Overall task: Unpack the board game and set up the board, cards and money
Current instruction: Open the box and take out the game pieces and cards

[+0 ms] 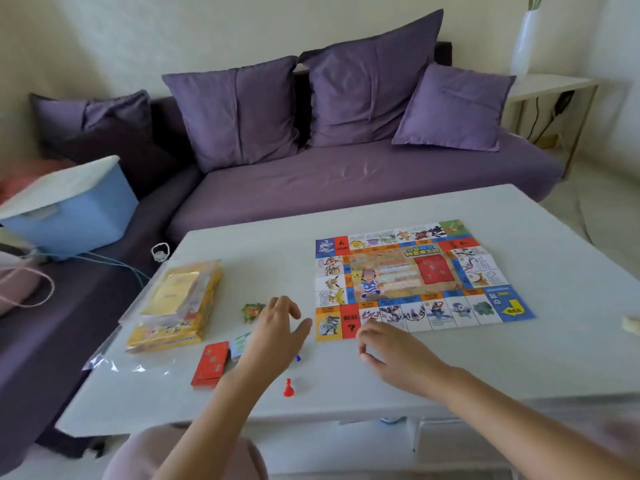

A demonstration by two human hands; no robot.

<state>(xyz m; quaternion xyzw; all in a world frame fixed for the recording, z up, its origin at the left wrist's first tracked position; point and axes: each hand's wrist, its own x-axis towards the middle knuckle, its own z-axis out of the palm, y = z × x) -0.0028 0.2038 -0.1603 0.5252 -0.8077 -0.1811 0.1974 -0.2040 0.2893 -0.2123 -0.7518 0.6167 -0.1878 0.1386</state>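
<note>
At the near-left corner of the board (415, 282), the person's right hand (384, 353) hangs just above the worktop (519, 368). Its fingers are curled in and the thumb sits close to the forefinger; whether anything small is pinched there cannot be told. The left hand (277, 329) hovers beside it, fingers relaxed and spread, holding nothing. It is over a pale green stack (240, 341) that is probably the money or a second set of cards.

Just beside that stack lies a red card deck (210, 365). A red pawn (288, 388) stands near the left forearm, and a blue pawn (298, 357) peeps out by the wrist. Farther left are a small green-and-orange token (252, 311) and the yellow game box (173, 327), lying on a clear wrapper (114, 363) that reaches the worktop's edge.

The board lies unfolded on the right half of the worktop, so the cards and money appear to be what is left to place.

- **Pawn:** a sweep of the left forearm could tip the red pawn or send it off the near edge.
- **Board:** it looks like thin creased paper, so a brush from the right hand may lift its corner or skew it.
- **Stack:** taken loosely from above, it could fan out — more so if it slides onto the slick wrapper.
</note>
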